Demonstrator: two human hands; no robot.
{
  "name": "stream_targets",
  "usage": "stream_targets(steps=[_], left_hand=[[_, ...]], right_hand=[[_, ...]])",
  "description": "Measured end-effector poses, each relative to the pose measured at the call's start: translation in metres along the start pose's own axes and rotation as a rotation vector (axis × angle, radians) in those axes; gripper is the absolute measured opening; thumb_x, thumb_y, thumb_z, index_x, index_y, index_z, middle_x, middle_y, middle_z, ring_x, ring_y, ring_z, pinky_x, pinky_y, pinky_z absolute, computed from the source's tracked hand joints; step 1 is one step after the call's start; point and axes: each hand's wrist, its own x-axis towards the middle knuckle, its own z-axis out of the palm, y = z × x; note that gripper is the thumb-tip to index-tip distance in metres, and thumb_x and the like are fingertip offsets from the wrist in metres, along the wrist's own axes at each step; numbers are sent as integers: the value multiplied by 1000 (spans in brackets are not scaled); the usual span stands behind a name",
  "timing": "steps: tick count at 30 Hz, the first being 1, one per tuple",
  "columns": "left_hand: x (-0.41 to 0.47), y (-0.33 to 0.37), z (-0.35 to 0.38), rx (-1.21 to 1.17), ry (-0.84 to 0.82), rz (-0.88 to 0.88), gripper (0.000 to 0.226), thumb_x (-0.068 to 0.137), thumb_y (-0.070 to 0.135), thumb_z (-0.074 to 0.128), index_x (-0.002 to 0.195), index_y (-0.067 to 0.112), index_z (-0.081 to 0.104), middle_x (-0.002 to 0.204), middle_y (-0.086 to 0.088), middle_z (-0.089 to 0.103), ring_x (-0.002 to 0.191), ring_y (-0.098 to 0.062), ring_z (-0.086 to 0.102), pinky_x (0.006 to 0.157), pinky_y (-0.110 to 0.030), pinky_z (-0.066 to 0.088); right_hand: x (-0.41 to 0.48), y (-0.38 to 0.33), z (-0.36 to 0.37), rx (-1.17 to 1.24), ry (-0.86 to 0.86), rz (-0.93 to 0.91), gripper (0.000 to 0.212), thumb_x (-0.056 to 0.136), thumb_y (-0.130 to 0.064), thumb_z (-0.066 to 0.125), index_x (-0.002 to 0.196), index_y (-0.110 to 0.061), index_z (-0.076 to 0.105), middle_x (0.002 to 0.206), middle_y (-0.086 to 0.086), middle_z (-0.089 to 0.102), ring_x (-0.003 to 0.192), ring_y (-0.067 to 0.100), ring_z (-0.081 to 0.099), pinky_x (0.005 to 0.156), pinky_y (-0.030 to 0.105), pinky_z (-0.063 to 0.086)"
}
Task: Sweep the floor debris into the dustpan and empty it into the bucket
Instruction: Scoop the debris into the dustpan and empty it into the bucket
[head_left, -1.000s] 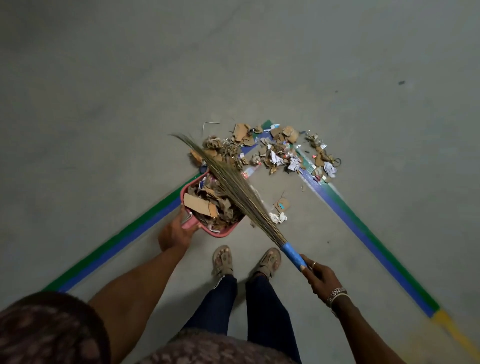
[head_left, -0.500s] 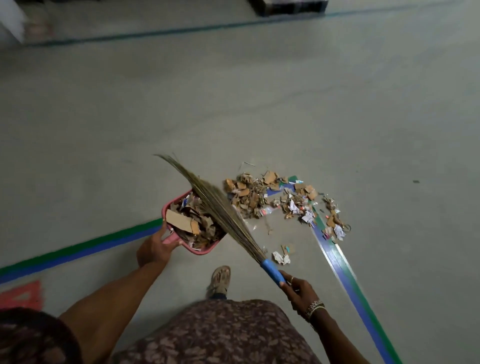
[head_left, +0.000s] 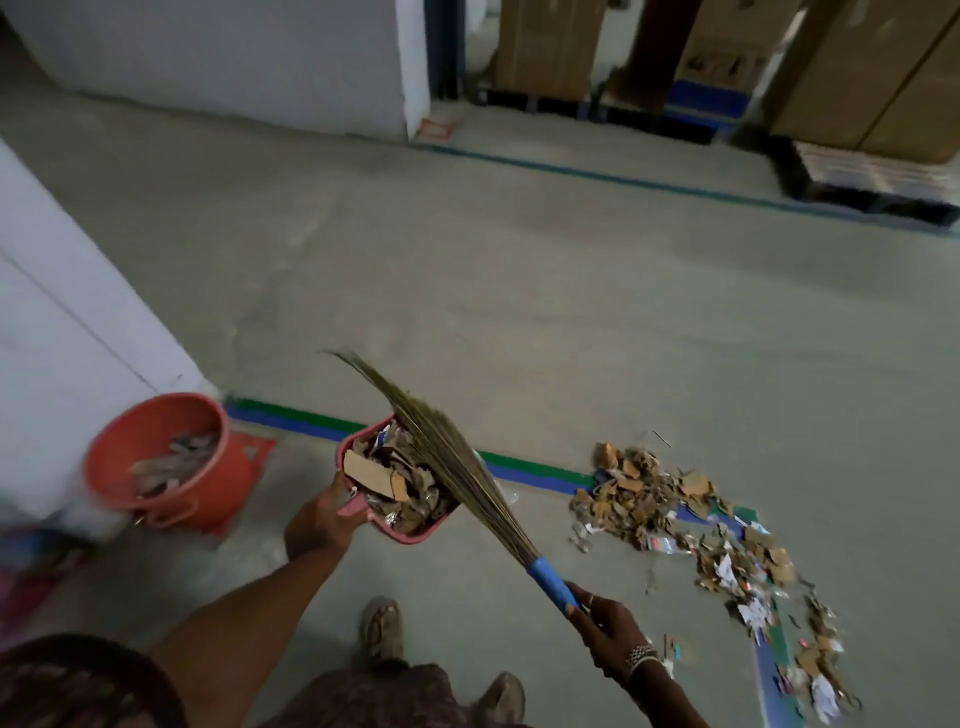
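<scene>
one head-worn view, tilted down at nearby floor (head_left: 519, 291).

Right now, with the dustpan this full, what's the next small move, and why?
Probably carry the dustpan in the left hand over the bucket and tip it. It is heaped with scraps, the broom rests across it, and the bucket stands apart to its left.

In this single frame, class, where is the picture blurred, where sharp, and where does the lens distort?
Head view: the bucket smears with motion blur; dustpan, broom and debris pile are fairly sharp; cardboard boxes top right lean from wide-angle distortion; light dim, no glare.
</scene>
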Motion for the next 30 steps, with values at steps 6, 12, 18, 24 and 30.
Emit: stream_targets(steps=[6,12,18,24,30], left_hand=[[-2,-87,-42,-139,79,-167,76,78,57,75,145,37,46,120,-12,69,107,-37,65,77,-35,49],[18,-181,-88,-233,121,-273,84,77,52,77,150,40,38,131,-8,65,114,-34,63,84,-34,49],[54,-294,-130,-224,114,-364,83,73,60,75,147,46,40,123,-6,68,110,-31,64,84,-34,52],[77,-373,-175,-285,181,-407,77,70,59,76,141,45,49,117,-3,70,107,-29,66,81,-35,54],[115,-420,-208,-328,248,-481,68,68,63,69,127,30,64,111,-7,72,101,-29,68,76,-33,51]], right_hand=[[38,-67,42,-110,-82,-83,36,96,-41,58,131,-45,55,51,-5,53,42,7,49,44,25,42],[71,-144,117,-197,-132,-118,34,97,-36,58,130,-43,53,51,-3,53,42,9,51,43,26,45],[104,-209,202,-228,-200,-100,36,96,-38,59,132,-43,55,55,-2,51,41,17,49,39,30,46],[137,-281,267,-237,-278,-133,41,95,-44,59,136,-40,56,61,2,53,42,16,49,40,29,47],[179,-340,315,-228,-311,-156,41,96,-38,59,136,-37,55,60,2,51,43,17,48,40,28,44]])
